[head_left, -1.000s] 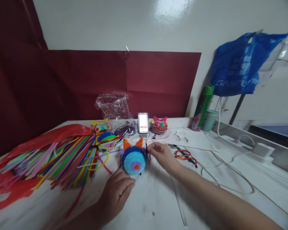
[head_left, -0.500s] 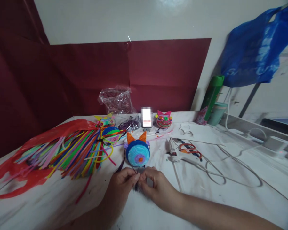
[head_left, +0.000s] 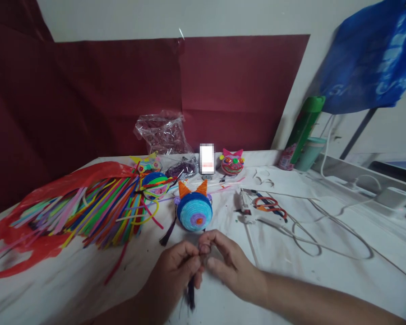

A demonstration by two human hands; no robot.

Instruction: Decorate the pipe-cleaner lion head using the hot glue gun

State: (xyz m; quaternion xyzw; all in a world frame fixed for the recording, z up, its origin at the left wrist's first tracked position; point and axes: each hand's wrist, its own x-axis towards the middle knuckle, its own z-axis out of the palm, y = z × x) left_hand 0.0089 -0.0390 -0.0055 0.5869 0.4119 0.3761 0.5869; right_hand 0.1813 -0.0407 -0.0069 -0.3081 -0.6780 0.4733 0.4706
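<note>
My left hand (head_left: 177, 266) and my right hand (head_left: 228, 264) meet low in the middle, fingertips pinched together on a dark purple pipe cleaner (head_left: 191, 291) whose end hangs down below my left fingers. Just beyond them on the white table (head_left: 307, 275) sits a blue ball figure (head_left: 193, 211) wound from pipe cleaners, with two orange ears and a purple and orange nose. Another dark pipe cleaner piece (head_left: 167, 231) lies at its left.
A big fan of coloured pipe cleaners (head_left: 98, 212) lies on red plastic (head_left: 27, 234) at left. Other wound figures (head_left: 232, 163) and a clear bag (head_left: 162, 133) stand at the back. A glue gun (head_left: 244, 203), orange scissors (head_left: 269, 205) and cables (head_left: 328, 230) lie right.
My right hand left the blue figure's side and came down to my left hand; both now pinch a dark pipe cleaner and have drawn nearer to me. The camera view tilted down.
</note>
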